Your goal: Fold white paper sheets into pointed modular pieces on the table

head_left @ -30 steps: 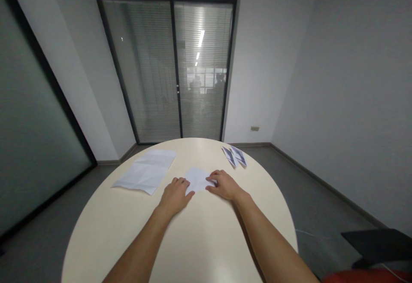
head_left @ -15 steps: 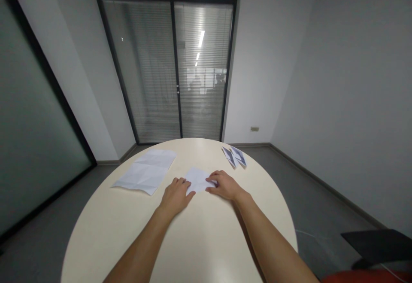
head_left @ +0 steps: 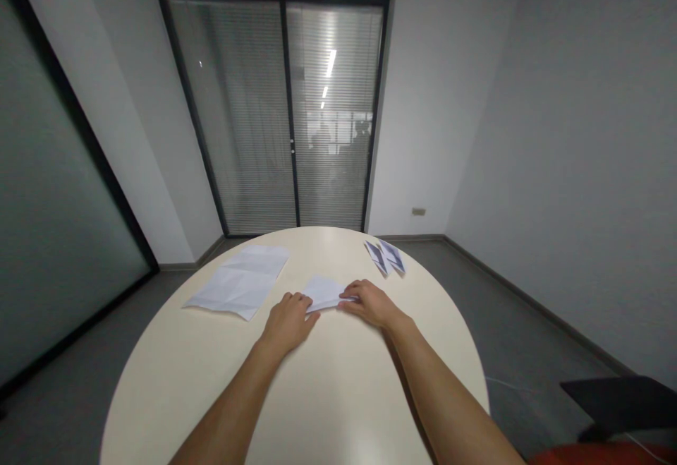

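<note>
A small piece of white paper (head_left: 322, 290) lies on the round table between my hands, its near edge lifted and folded up. My left hand (head_left: 288, 318) grips the left end of that edge, thumb below and fingers on top. At the right end, my right hand (head_left: 367, 303) pinches the same edge between thumb and fingers. To the left is a larger creased white sheet (head_left: 240, 281), lying flat. Folded paper pieces (head_left: 385, 258) with dark printed parts rest at the far right of the table.
The round cream table (head_left: 312, 394) fills the middle of the view. Beyond it stands a glass door (head_left: 238, 119) with blinds. A black chair part (head_left: 618, 401) and a red seat (head_left: 603, 455) show at the lower right, with a thin white cable on the floor.
The near edge of the small paper has come up and away from me, so less of its surface shows. Both hands have stayed almost in place.
</note>
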`<state>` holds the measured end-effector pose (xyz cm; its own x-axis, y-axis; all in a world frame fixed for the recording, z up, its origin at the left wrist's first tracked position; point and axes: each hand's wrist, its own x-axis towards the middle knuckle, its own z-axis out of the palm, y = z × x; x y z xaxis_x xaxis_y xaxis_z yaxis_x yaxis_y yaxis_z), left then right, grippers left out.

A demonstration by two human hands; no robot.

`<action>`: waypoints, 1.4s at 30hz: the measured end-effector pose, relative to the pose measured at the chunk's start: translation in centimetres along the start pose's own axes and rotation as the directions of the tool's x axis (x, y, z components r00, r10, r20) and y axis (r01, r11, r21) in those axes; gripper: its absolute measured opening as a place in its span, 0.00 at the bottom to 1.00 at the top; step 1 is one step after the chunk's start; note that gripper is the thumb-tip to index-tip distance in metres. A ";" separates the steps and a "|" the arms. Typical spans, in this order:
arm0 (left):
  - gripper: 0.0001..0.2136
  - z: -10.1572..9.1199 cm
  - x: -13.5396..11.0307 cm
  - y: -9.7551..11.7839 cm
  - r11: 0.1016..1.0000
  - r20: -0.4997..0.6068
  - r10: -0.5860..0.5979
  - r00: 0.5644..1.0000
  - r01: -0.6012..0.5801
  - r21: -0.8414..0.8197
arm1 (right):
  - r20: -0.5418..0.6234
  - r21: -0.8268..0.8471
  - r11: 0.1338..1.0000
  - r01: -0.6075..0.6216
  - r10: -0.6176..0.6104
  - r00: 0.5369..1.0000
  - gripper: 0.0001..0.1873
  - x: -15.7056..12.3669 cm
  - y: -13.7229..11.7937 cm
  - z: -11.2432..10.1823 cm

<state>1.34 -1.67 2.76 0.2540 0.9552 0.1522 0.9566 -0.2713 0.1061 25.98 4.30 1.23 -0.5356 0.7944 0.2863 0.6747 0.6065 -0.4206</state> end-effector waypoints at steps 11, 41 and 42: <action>0.11 0.2 0.6 -1.3 0.991 -0.041 -0.118 0.992 0.114 -0.075 | -0.011 -0.038 0.992 -0.124 0.124 0.992 0.23 -0.1 -0.7 -0.4; 0.26 1.2 0.8 -1.6 0.992 -0.143 -0.100 0.985 0.088 -0.088 | -0.154 -0.168 0.919 -0.356 0.332 0.930 0.35 0.5 -0.8 1.6; 0.26 1.2 0.7 -1.4 0.997 -0.144 -0.051 0.988 0.042 -0.063 | -0.154 -0.172 0.919 -0.356 0.331 0.931 0.35 0.5 -0.9 1.6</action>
<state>0.34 -0.45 1.55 0.1818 0.9408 0.2861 0.9556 -0.2376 0.1742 24.30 4.09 0.37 -0.1968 0.9454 0.2596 0.8976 0.2803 -0.3403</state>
